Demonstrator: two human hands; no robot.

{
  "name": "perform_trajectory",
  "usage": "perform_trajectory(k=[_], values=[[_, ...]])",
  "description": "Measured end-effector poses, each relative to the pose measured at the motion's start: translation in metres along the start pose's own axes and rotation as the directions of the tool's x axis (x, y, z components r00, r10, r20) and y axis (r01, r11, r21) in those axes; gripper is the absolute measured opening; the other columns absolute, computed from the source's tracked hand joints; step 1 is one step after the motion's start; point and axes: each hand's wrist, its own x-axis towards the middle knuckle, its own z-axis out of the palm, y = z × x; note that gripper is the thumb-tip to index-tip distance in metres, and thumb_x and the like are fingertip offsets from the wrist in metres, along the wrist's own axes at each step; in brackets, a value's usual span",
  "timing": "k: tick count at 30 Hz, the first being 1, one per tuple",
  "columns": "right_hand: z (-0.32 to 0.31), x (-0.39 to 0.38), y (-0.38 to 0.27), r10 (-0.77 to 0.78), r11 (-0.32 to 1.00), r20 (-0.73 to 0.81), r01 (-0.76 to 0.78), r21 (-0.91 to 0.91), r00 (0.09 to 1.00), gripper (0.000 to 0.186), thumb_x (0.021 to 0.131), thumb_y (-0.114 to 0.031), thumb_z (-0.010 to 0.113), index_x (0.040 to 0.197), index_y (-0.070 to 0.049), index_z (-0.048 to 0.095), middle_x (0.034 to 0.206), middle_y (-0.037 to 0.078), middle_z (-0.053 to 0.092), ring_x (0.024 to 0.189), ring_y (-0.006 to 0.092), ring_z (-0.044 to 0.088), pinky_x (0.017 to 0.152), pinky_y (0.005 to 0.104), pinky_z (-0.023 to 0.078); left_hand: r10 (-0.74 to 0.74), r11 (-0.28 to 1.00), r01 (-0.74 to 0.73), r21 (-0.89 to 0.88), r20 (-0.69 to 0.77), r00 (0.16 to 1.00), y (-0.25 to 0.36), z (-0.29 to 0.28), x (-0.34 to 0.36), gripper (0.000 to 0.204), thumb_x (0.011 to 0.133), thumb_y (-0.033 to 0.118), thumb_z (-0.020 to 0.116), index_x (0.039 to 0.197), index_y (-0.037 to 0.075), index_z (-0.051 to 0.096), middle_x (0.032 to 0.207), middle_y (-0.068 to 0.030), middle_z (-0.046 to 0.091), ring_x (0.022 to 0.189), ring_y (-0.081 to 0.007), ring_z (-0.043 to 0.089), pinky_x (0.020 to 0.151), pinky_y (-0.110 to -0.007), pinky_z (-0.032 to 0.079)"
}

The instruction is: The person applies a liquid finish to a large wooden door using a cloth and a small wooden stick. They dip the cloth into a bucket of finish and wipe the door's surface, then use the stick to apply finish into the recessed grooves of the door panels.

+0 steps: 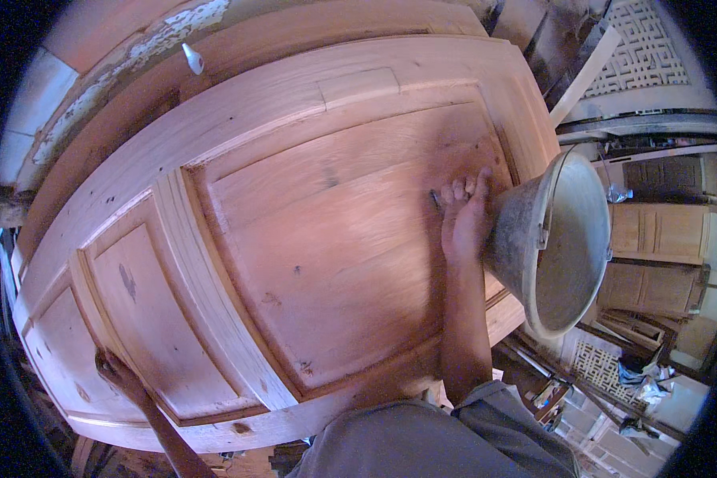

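Note:
A large panelled wooden door [334, 231] lies flat before me, with a wide panel on the right and narrower ones on the left. My right hand [464, 215] is closed over the right part of the wide panel. A small dark tip sticks out beside its fingers; the rest of what it grips is hidden. Off to the left, my left hand [118, 373] rests on the door near a narrow panel, its fingers bent but apart, holding nothing I can see. A grey bucket [518, 231] with a wire handle stands just right of my right hand.
Beyond the door's far edge is a small white nozzle bottle [193, 60]. A pale wooden strip [585, 76] leans at the upper right, near a lattice panel [637, 52]. More panelled doors [660, 231] and scattered clutter [645, 382] lie to the right.

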Motion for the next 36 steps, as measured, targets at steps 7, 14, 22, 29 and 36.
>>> perform_trajectory(k=[7, 14, 22, 29, 36], values=[[-0.010, 0.007, 0.006, -0.021, 0.999, 0.089, 0.025, -0.041, 0.996, 0.040, 0.099, -0.048, 0.046, 0.072, -0.021, 0.037, 0.064, -0.004, 0.033, 0.062, 0.0141, 0.037, 0.069, 0.0370, 0.039, 0.070, 0.997, -0.070, 0.046, 0.002, 0.998, -0.008, 0.001, 0.004, 0.055, 0.100, 0.042, 0.048, 0.129, -0.004, 0.049, 0.130, -0.0231, 0.051, 0.119, -0.0373, 0.049, 0.105, -0.043, 0.036], [-0.007, 0.006, 0.002, -0.035, 0.999, 0.106, 0.034, 0.003, 0.994, 0.040, 0.101, -0.044, 0.044, 0.071, -0.020, 0.034, 0.060, -0.005, 0.025, 0.056, 0.0132, 0.024, 0.059, 0.0332, 0.033, 0.019, 0.999, -0.018, 0.048, -0.011, 1.000, 0.004, 0.002, 0.001, 0.054, 0.099, 0.042, 0.048, 0.129, -0.003, 0.049, 0.129, -0.0234, 0.052, 0.119, -0.0371, 0.049, 0.104, -0.044, 0.037], [-0.034, 0.021, -0.003, 0.018, 0.843, 0.378, -0.217, 0.492, 0.926, 0.024, 0.094, -0.012, 0.046, 0.071, -0.016, 0.041, 0.059, -0.003, 0.029, 0.052, 0.0115, 0.025, 0.055, 0.0294, 0.027, 0.039, 0.990, -0.036, 0.134, -0.022, 0.999, 0.018, 0.004, 0.003, 0.052, 0.098, 0.040, 0.052, 0.126, -0.004, 0.049, 0.123, -0.0245, 0.054, 0.110, -0.0377, 0.055, 0.097, -0.044, 0.044], [0.031, -0.027, 0.019, 0.148, 0.758, 0.610, -0.485, 0.435, 0.779, 0.030, 0.098, -0.019, 0.045, 0.069, -0.013, 0.042, 0.060, -0.003, 0.027, 0.053, 0.0114, 0.023, 0.057, 0.0278, 0.024, 0.069, 0.995, -0.061, 0.085, -0.089, 0.994, 0.046, 0.003, -0.004, 0.047, 0.098, 0.033, 0.052, 0.126, -0.004, 0.048, 0.122, -0.0249, 0.055, 0.111, -0.0402, 0.054, 0.096, -0.047, 0.043], [0.183, -0.094, 0.104, 0.288, 0.889, 0.707, -0.454, 0.052, 0.646, 0.036, 0.103, -0.032, 0.044, 0.070, -0.017, 0.041, 0.059, -0.003, 0.031, 0.053, 0.0108, 0.026, 0.055, 0.0276, 0.026, 0.025, 0.957, 0.003, 0.290, -0.091, 0.996, 0.071, -0.013, -0.005, 0.048, 0.096, 0.033, 0.054, 0.128, -0.002, 0.047, 0.125, -0.0259, 0.053, 0.114, -0.0445, 0.052, 0.095, -0.051, 0.040]])
